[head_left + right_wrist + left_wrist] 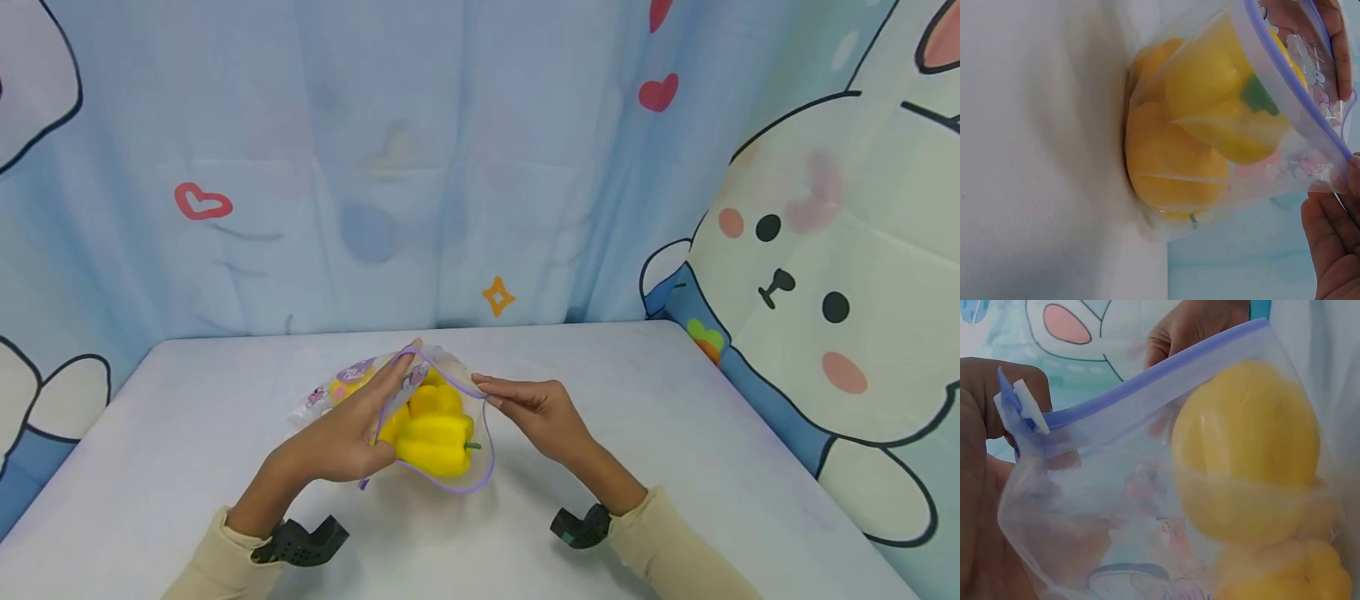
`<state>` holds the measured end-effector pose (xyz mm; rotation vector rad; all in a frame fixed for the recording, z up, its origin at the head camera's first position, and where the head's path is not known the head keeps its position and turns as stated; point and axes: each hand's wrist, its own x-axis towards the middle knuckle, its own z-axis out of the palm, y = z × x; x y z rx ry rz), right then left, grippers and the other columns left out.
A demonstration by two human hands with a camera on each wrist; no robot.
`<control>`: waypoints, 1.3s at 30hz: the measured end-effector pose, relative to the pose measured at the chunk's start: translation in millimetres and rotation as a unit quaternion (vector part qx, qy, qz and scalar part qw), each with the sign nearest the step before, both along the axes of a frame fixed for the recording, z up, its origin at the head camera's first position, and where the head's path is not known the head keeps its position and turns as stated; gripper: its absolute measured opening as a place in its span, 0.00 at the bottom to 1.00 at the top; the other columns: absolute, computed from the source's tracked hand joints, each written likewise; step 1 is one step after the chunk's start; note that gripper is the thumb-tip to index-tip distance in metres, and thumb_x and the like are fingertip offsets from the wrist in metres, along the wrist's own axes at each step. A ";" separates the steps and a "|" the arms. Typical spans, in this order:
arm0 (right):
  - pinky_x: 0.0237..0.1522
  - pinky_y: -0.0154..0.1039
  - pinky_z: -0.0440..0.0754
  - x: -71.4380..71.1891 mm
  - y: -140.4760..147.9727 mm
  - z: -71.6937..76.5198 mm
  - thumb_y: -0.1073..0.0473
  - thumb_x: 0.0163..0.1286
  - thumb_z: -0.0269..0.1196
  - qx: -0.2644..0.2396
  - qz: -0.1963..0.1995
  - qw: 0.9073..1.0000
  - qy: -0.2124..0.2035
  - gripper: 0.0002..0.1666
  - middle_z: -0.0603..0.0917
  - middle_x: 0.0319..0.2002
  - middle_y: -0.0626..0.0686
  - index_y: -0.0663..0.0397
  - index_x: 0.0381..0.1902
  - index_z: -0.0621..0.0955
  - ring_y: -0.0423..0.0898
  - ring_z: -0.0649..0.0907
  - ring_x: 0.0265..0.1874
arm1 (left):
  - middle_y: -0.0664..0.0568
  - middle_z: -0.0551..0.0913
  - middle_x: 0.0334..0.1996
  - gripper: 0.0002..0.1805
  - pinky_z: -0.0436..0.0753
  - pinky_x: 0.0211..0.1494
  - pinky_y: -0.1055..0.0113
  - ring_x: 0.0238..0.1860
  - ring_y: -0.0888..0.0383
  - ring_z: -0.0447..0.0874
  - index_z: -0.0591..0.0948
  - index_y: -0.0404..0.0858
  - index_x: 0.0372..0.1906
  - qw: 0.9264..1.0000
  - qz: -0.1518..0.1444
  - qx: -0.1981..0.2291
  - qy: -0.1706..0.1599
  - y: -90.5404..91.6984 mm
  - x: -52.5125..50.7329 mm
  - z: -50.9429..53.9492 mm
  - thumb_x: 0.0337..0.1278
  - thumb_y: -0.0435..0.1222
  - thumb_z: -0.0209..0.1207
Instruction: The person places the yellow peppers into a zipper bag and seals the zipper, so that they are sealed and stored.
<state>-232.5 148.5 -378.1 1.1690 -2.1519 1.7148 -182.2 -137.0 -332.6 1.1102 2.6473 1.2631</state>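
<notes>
A clear zip bag (318, 403) with a purple rim and printed cartoon figures lies on the table, its mouth gaping toward me. Inside are several yellow bell peppers (438, 446); one with a green stem is at the mouth. My left hand (341, 433) holds the bag's left side, thumb at the lower rim and fingers stretched along the upper one. Beside that hand, the left wrist view shows a white and purple zip slider (1030, 406). Between thumb and fingers, my right hand (536, 412) pinches the right corner of the rim. The bag partly veils the lower peppers (1175, 159).
A white table (187, 392) spreads under the bag. Behind it hangs a pale blue curtain (375, 167) with hearts and cartoon animals. Dark wrist devices (307, 542) sit at both sleeves.
</notes>
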 end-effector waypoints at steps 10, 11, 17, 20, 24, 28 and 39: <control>0.52 0.40 0.79 -2.0 7.1 8.0 0.78 0.64 0.58 -0.015 -0.039 0.998 0.054 0.16 0.84 0.49 0.60 0.68 0.48 0.84 0.49 0.82 0.53 | 0.60 0.30 0.77 0.64 0.49 0.73 0.50 0.76 0.58 0.34 0.33 0.46 0.78 0.999 -0.005 -0.037 -0.033 -1.8 3.2 4.5 0.46 0.44 0.68; 0.53 0.40 0.79 -2.0 8.5 9.7 0.77 0.64 0.58 -0.018 -0.042 0.998 0.053 0.15 0.85 0.49 0.59 0.68 0.48 0.84 0.49 0.82 0.53 | 0.61 0.27 0.76 0.67 0.49 0.73 0.51 0.76 0.59 0.33 0.31 0.47 0.77 0.998 -0.007 -0.048 -0.035 -1.6 3.6 5.0 0.44 0.48 0.70; 0.52 0.39 0.79 -2.5 16.9 18.0 0.74 0.66 0.59 -0.008 -0.087 0.994 0.058 0.15 0.86 0.47 0.54 0.63 0.48 0.85 0.46 0.82 0.52 | 0.59 0.19 0.74 0.67 0.59 0.71 0.55 0.76 0.54 0.37 0.28 0.42 0.76 0.994 -0.036 -0.097 -0.034 -0.7 6.1 7.4 0.47 0.41 0.69; 0.51 0.37 0.79 -3.5 20.1 20.5 0.73 0.66 0.59 0.000 -0.108 0.993 0.056 0.15 0.87 0.46 0.54 0.62 0.48 0.85 0.43 0.83 0.51 | 0.56 0.18 0.75 0.59 0.68 0.67 0.58 0.75 0.52 0.44 0.30 0.38 0.76 0.991 -0.049 -0.119 -0.017 -2.4 6.8 7.5 0.47 0.30 0.59; 0.50 0.37 0.80 -3.0 24.0 23.6 0.76 0.65 0.59 -0.004 -0.121 0.991 0.049 0.15 0.87 0.45 0.58 0.66 0.47 0.85 0.41 0.83 0.49 | 0.50 0.27 0.77 0.52 0.72 0.60 0.62 0.73 0.52 0.49 0.36 0.37 0.77 0.989 -0.065 -0.131 0.002 -7.2 6.5 6.8 0.47 0.24 0.49; 0.50 0.37 0.80 7.4 22.7 38.0 0.78 0.64 0.58 -0.009 -0.118 0.992 0.046 0.14 0.86 0.44 0.63 0.71 0.46 0.84 0.39 0.84 0.48 | 0.47 0.43 0.77 0.47 0.65 0.64 0.61 0.70 0.53 0.54 0.44 0.35 0.77 0.989 -0.077 -0.129 0.014 -14.0 5.3 6.9 0.46 0.20 0.43; 0.47 0.42 0.81 -9.3 43.1 33.7 0.77 0.65 0.58 -0.069 -0.106 0.989 0.073 0.13 0.86 0.44 0.62 0.71 0.45 0.84 0.48 0.85 0.47 | 0.48 0.57 0.73 0.39 0.63 0.68 0.48 0.71 0.50 0.55 0.57 0.44 0.70 0.996 -0.051 -0.076 0.003 -25.6 2.6 18.8 0.51 0.17 0.40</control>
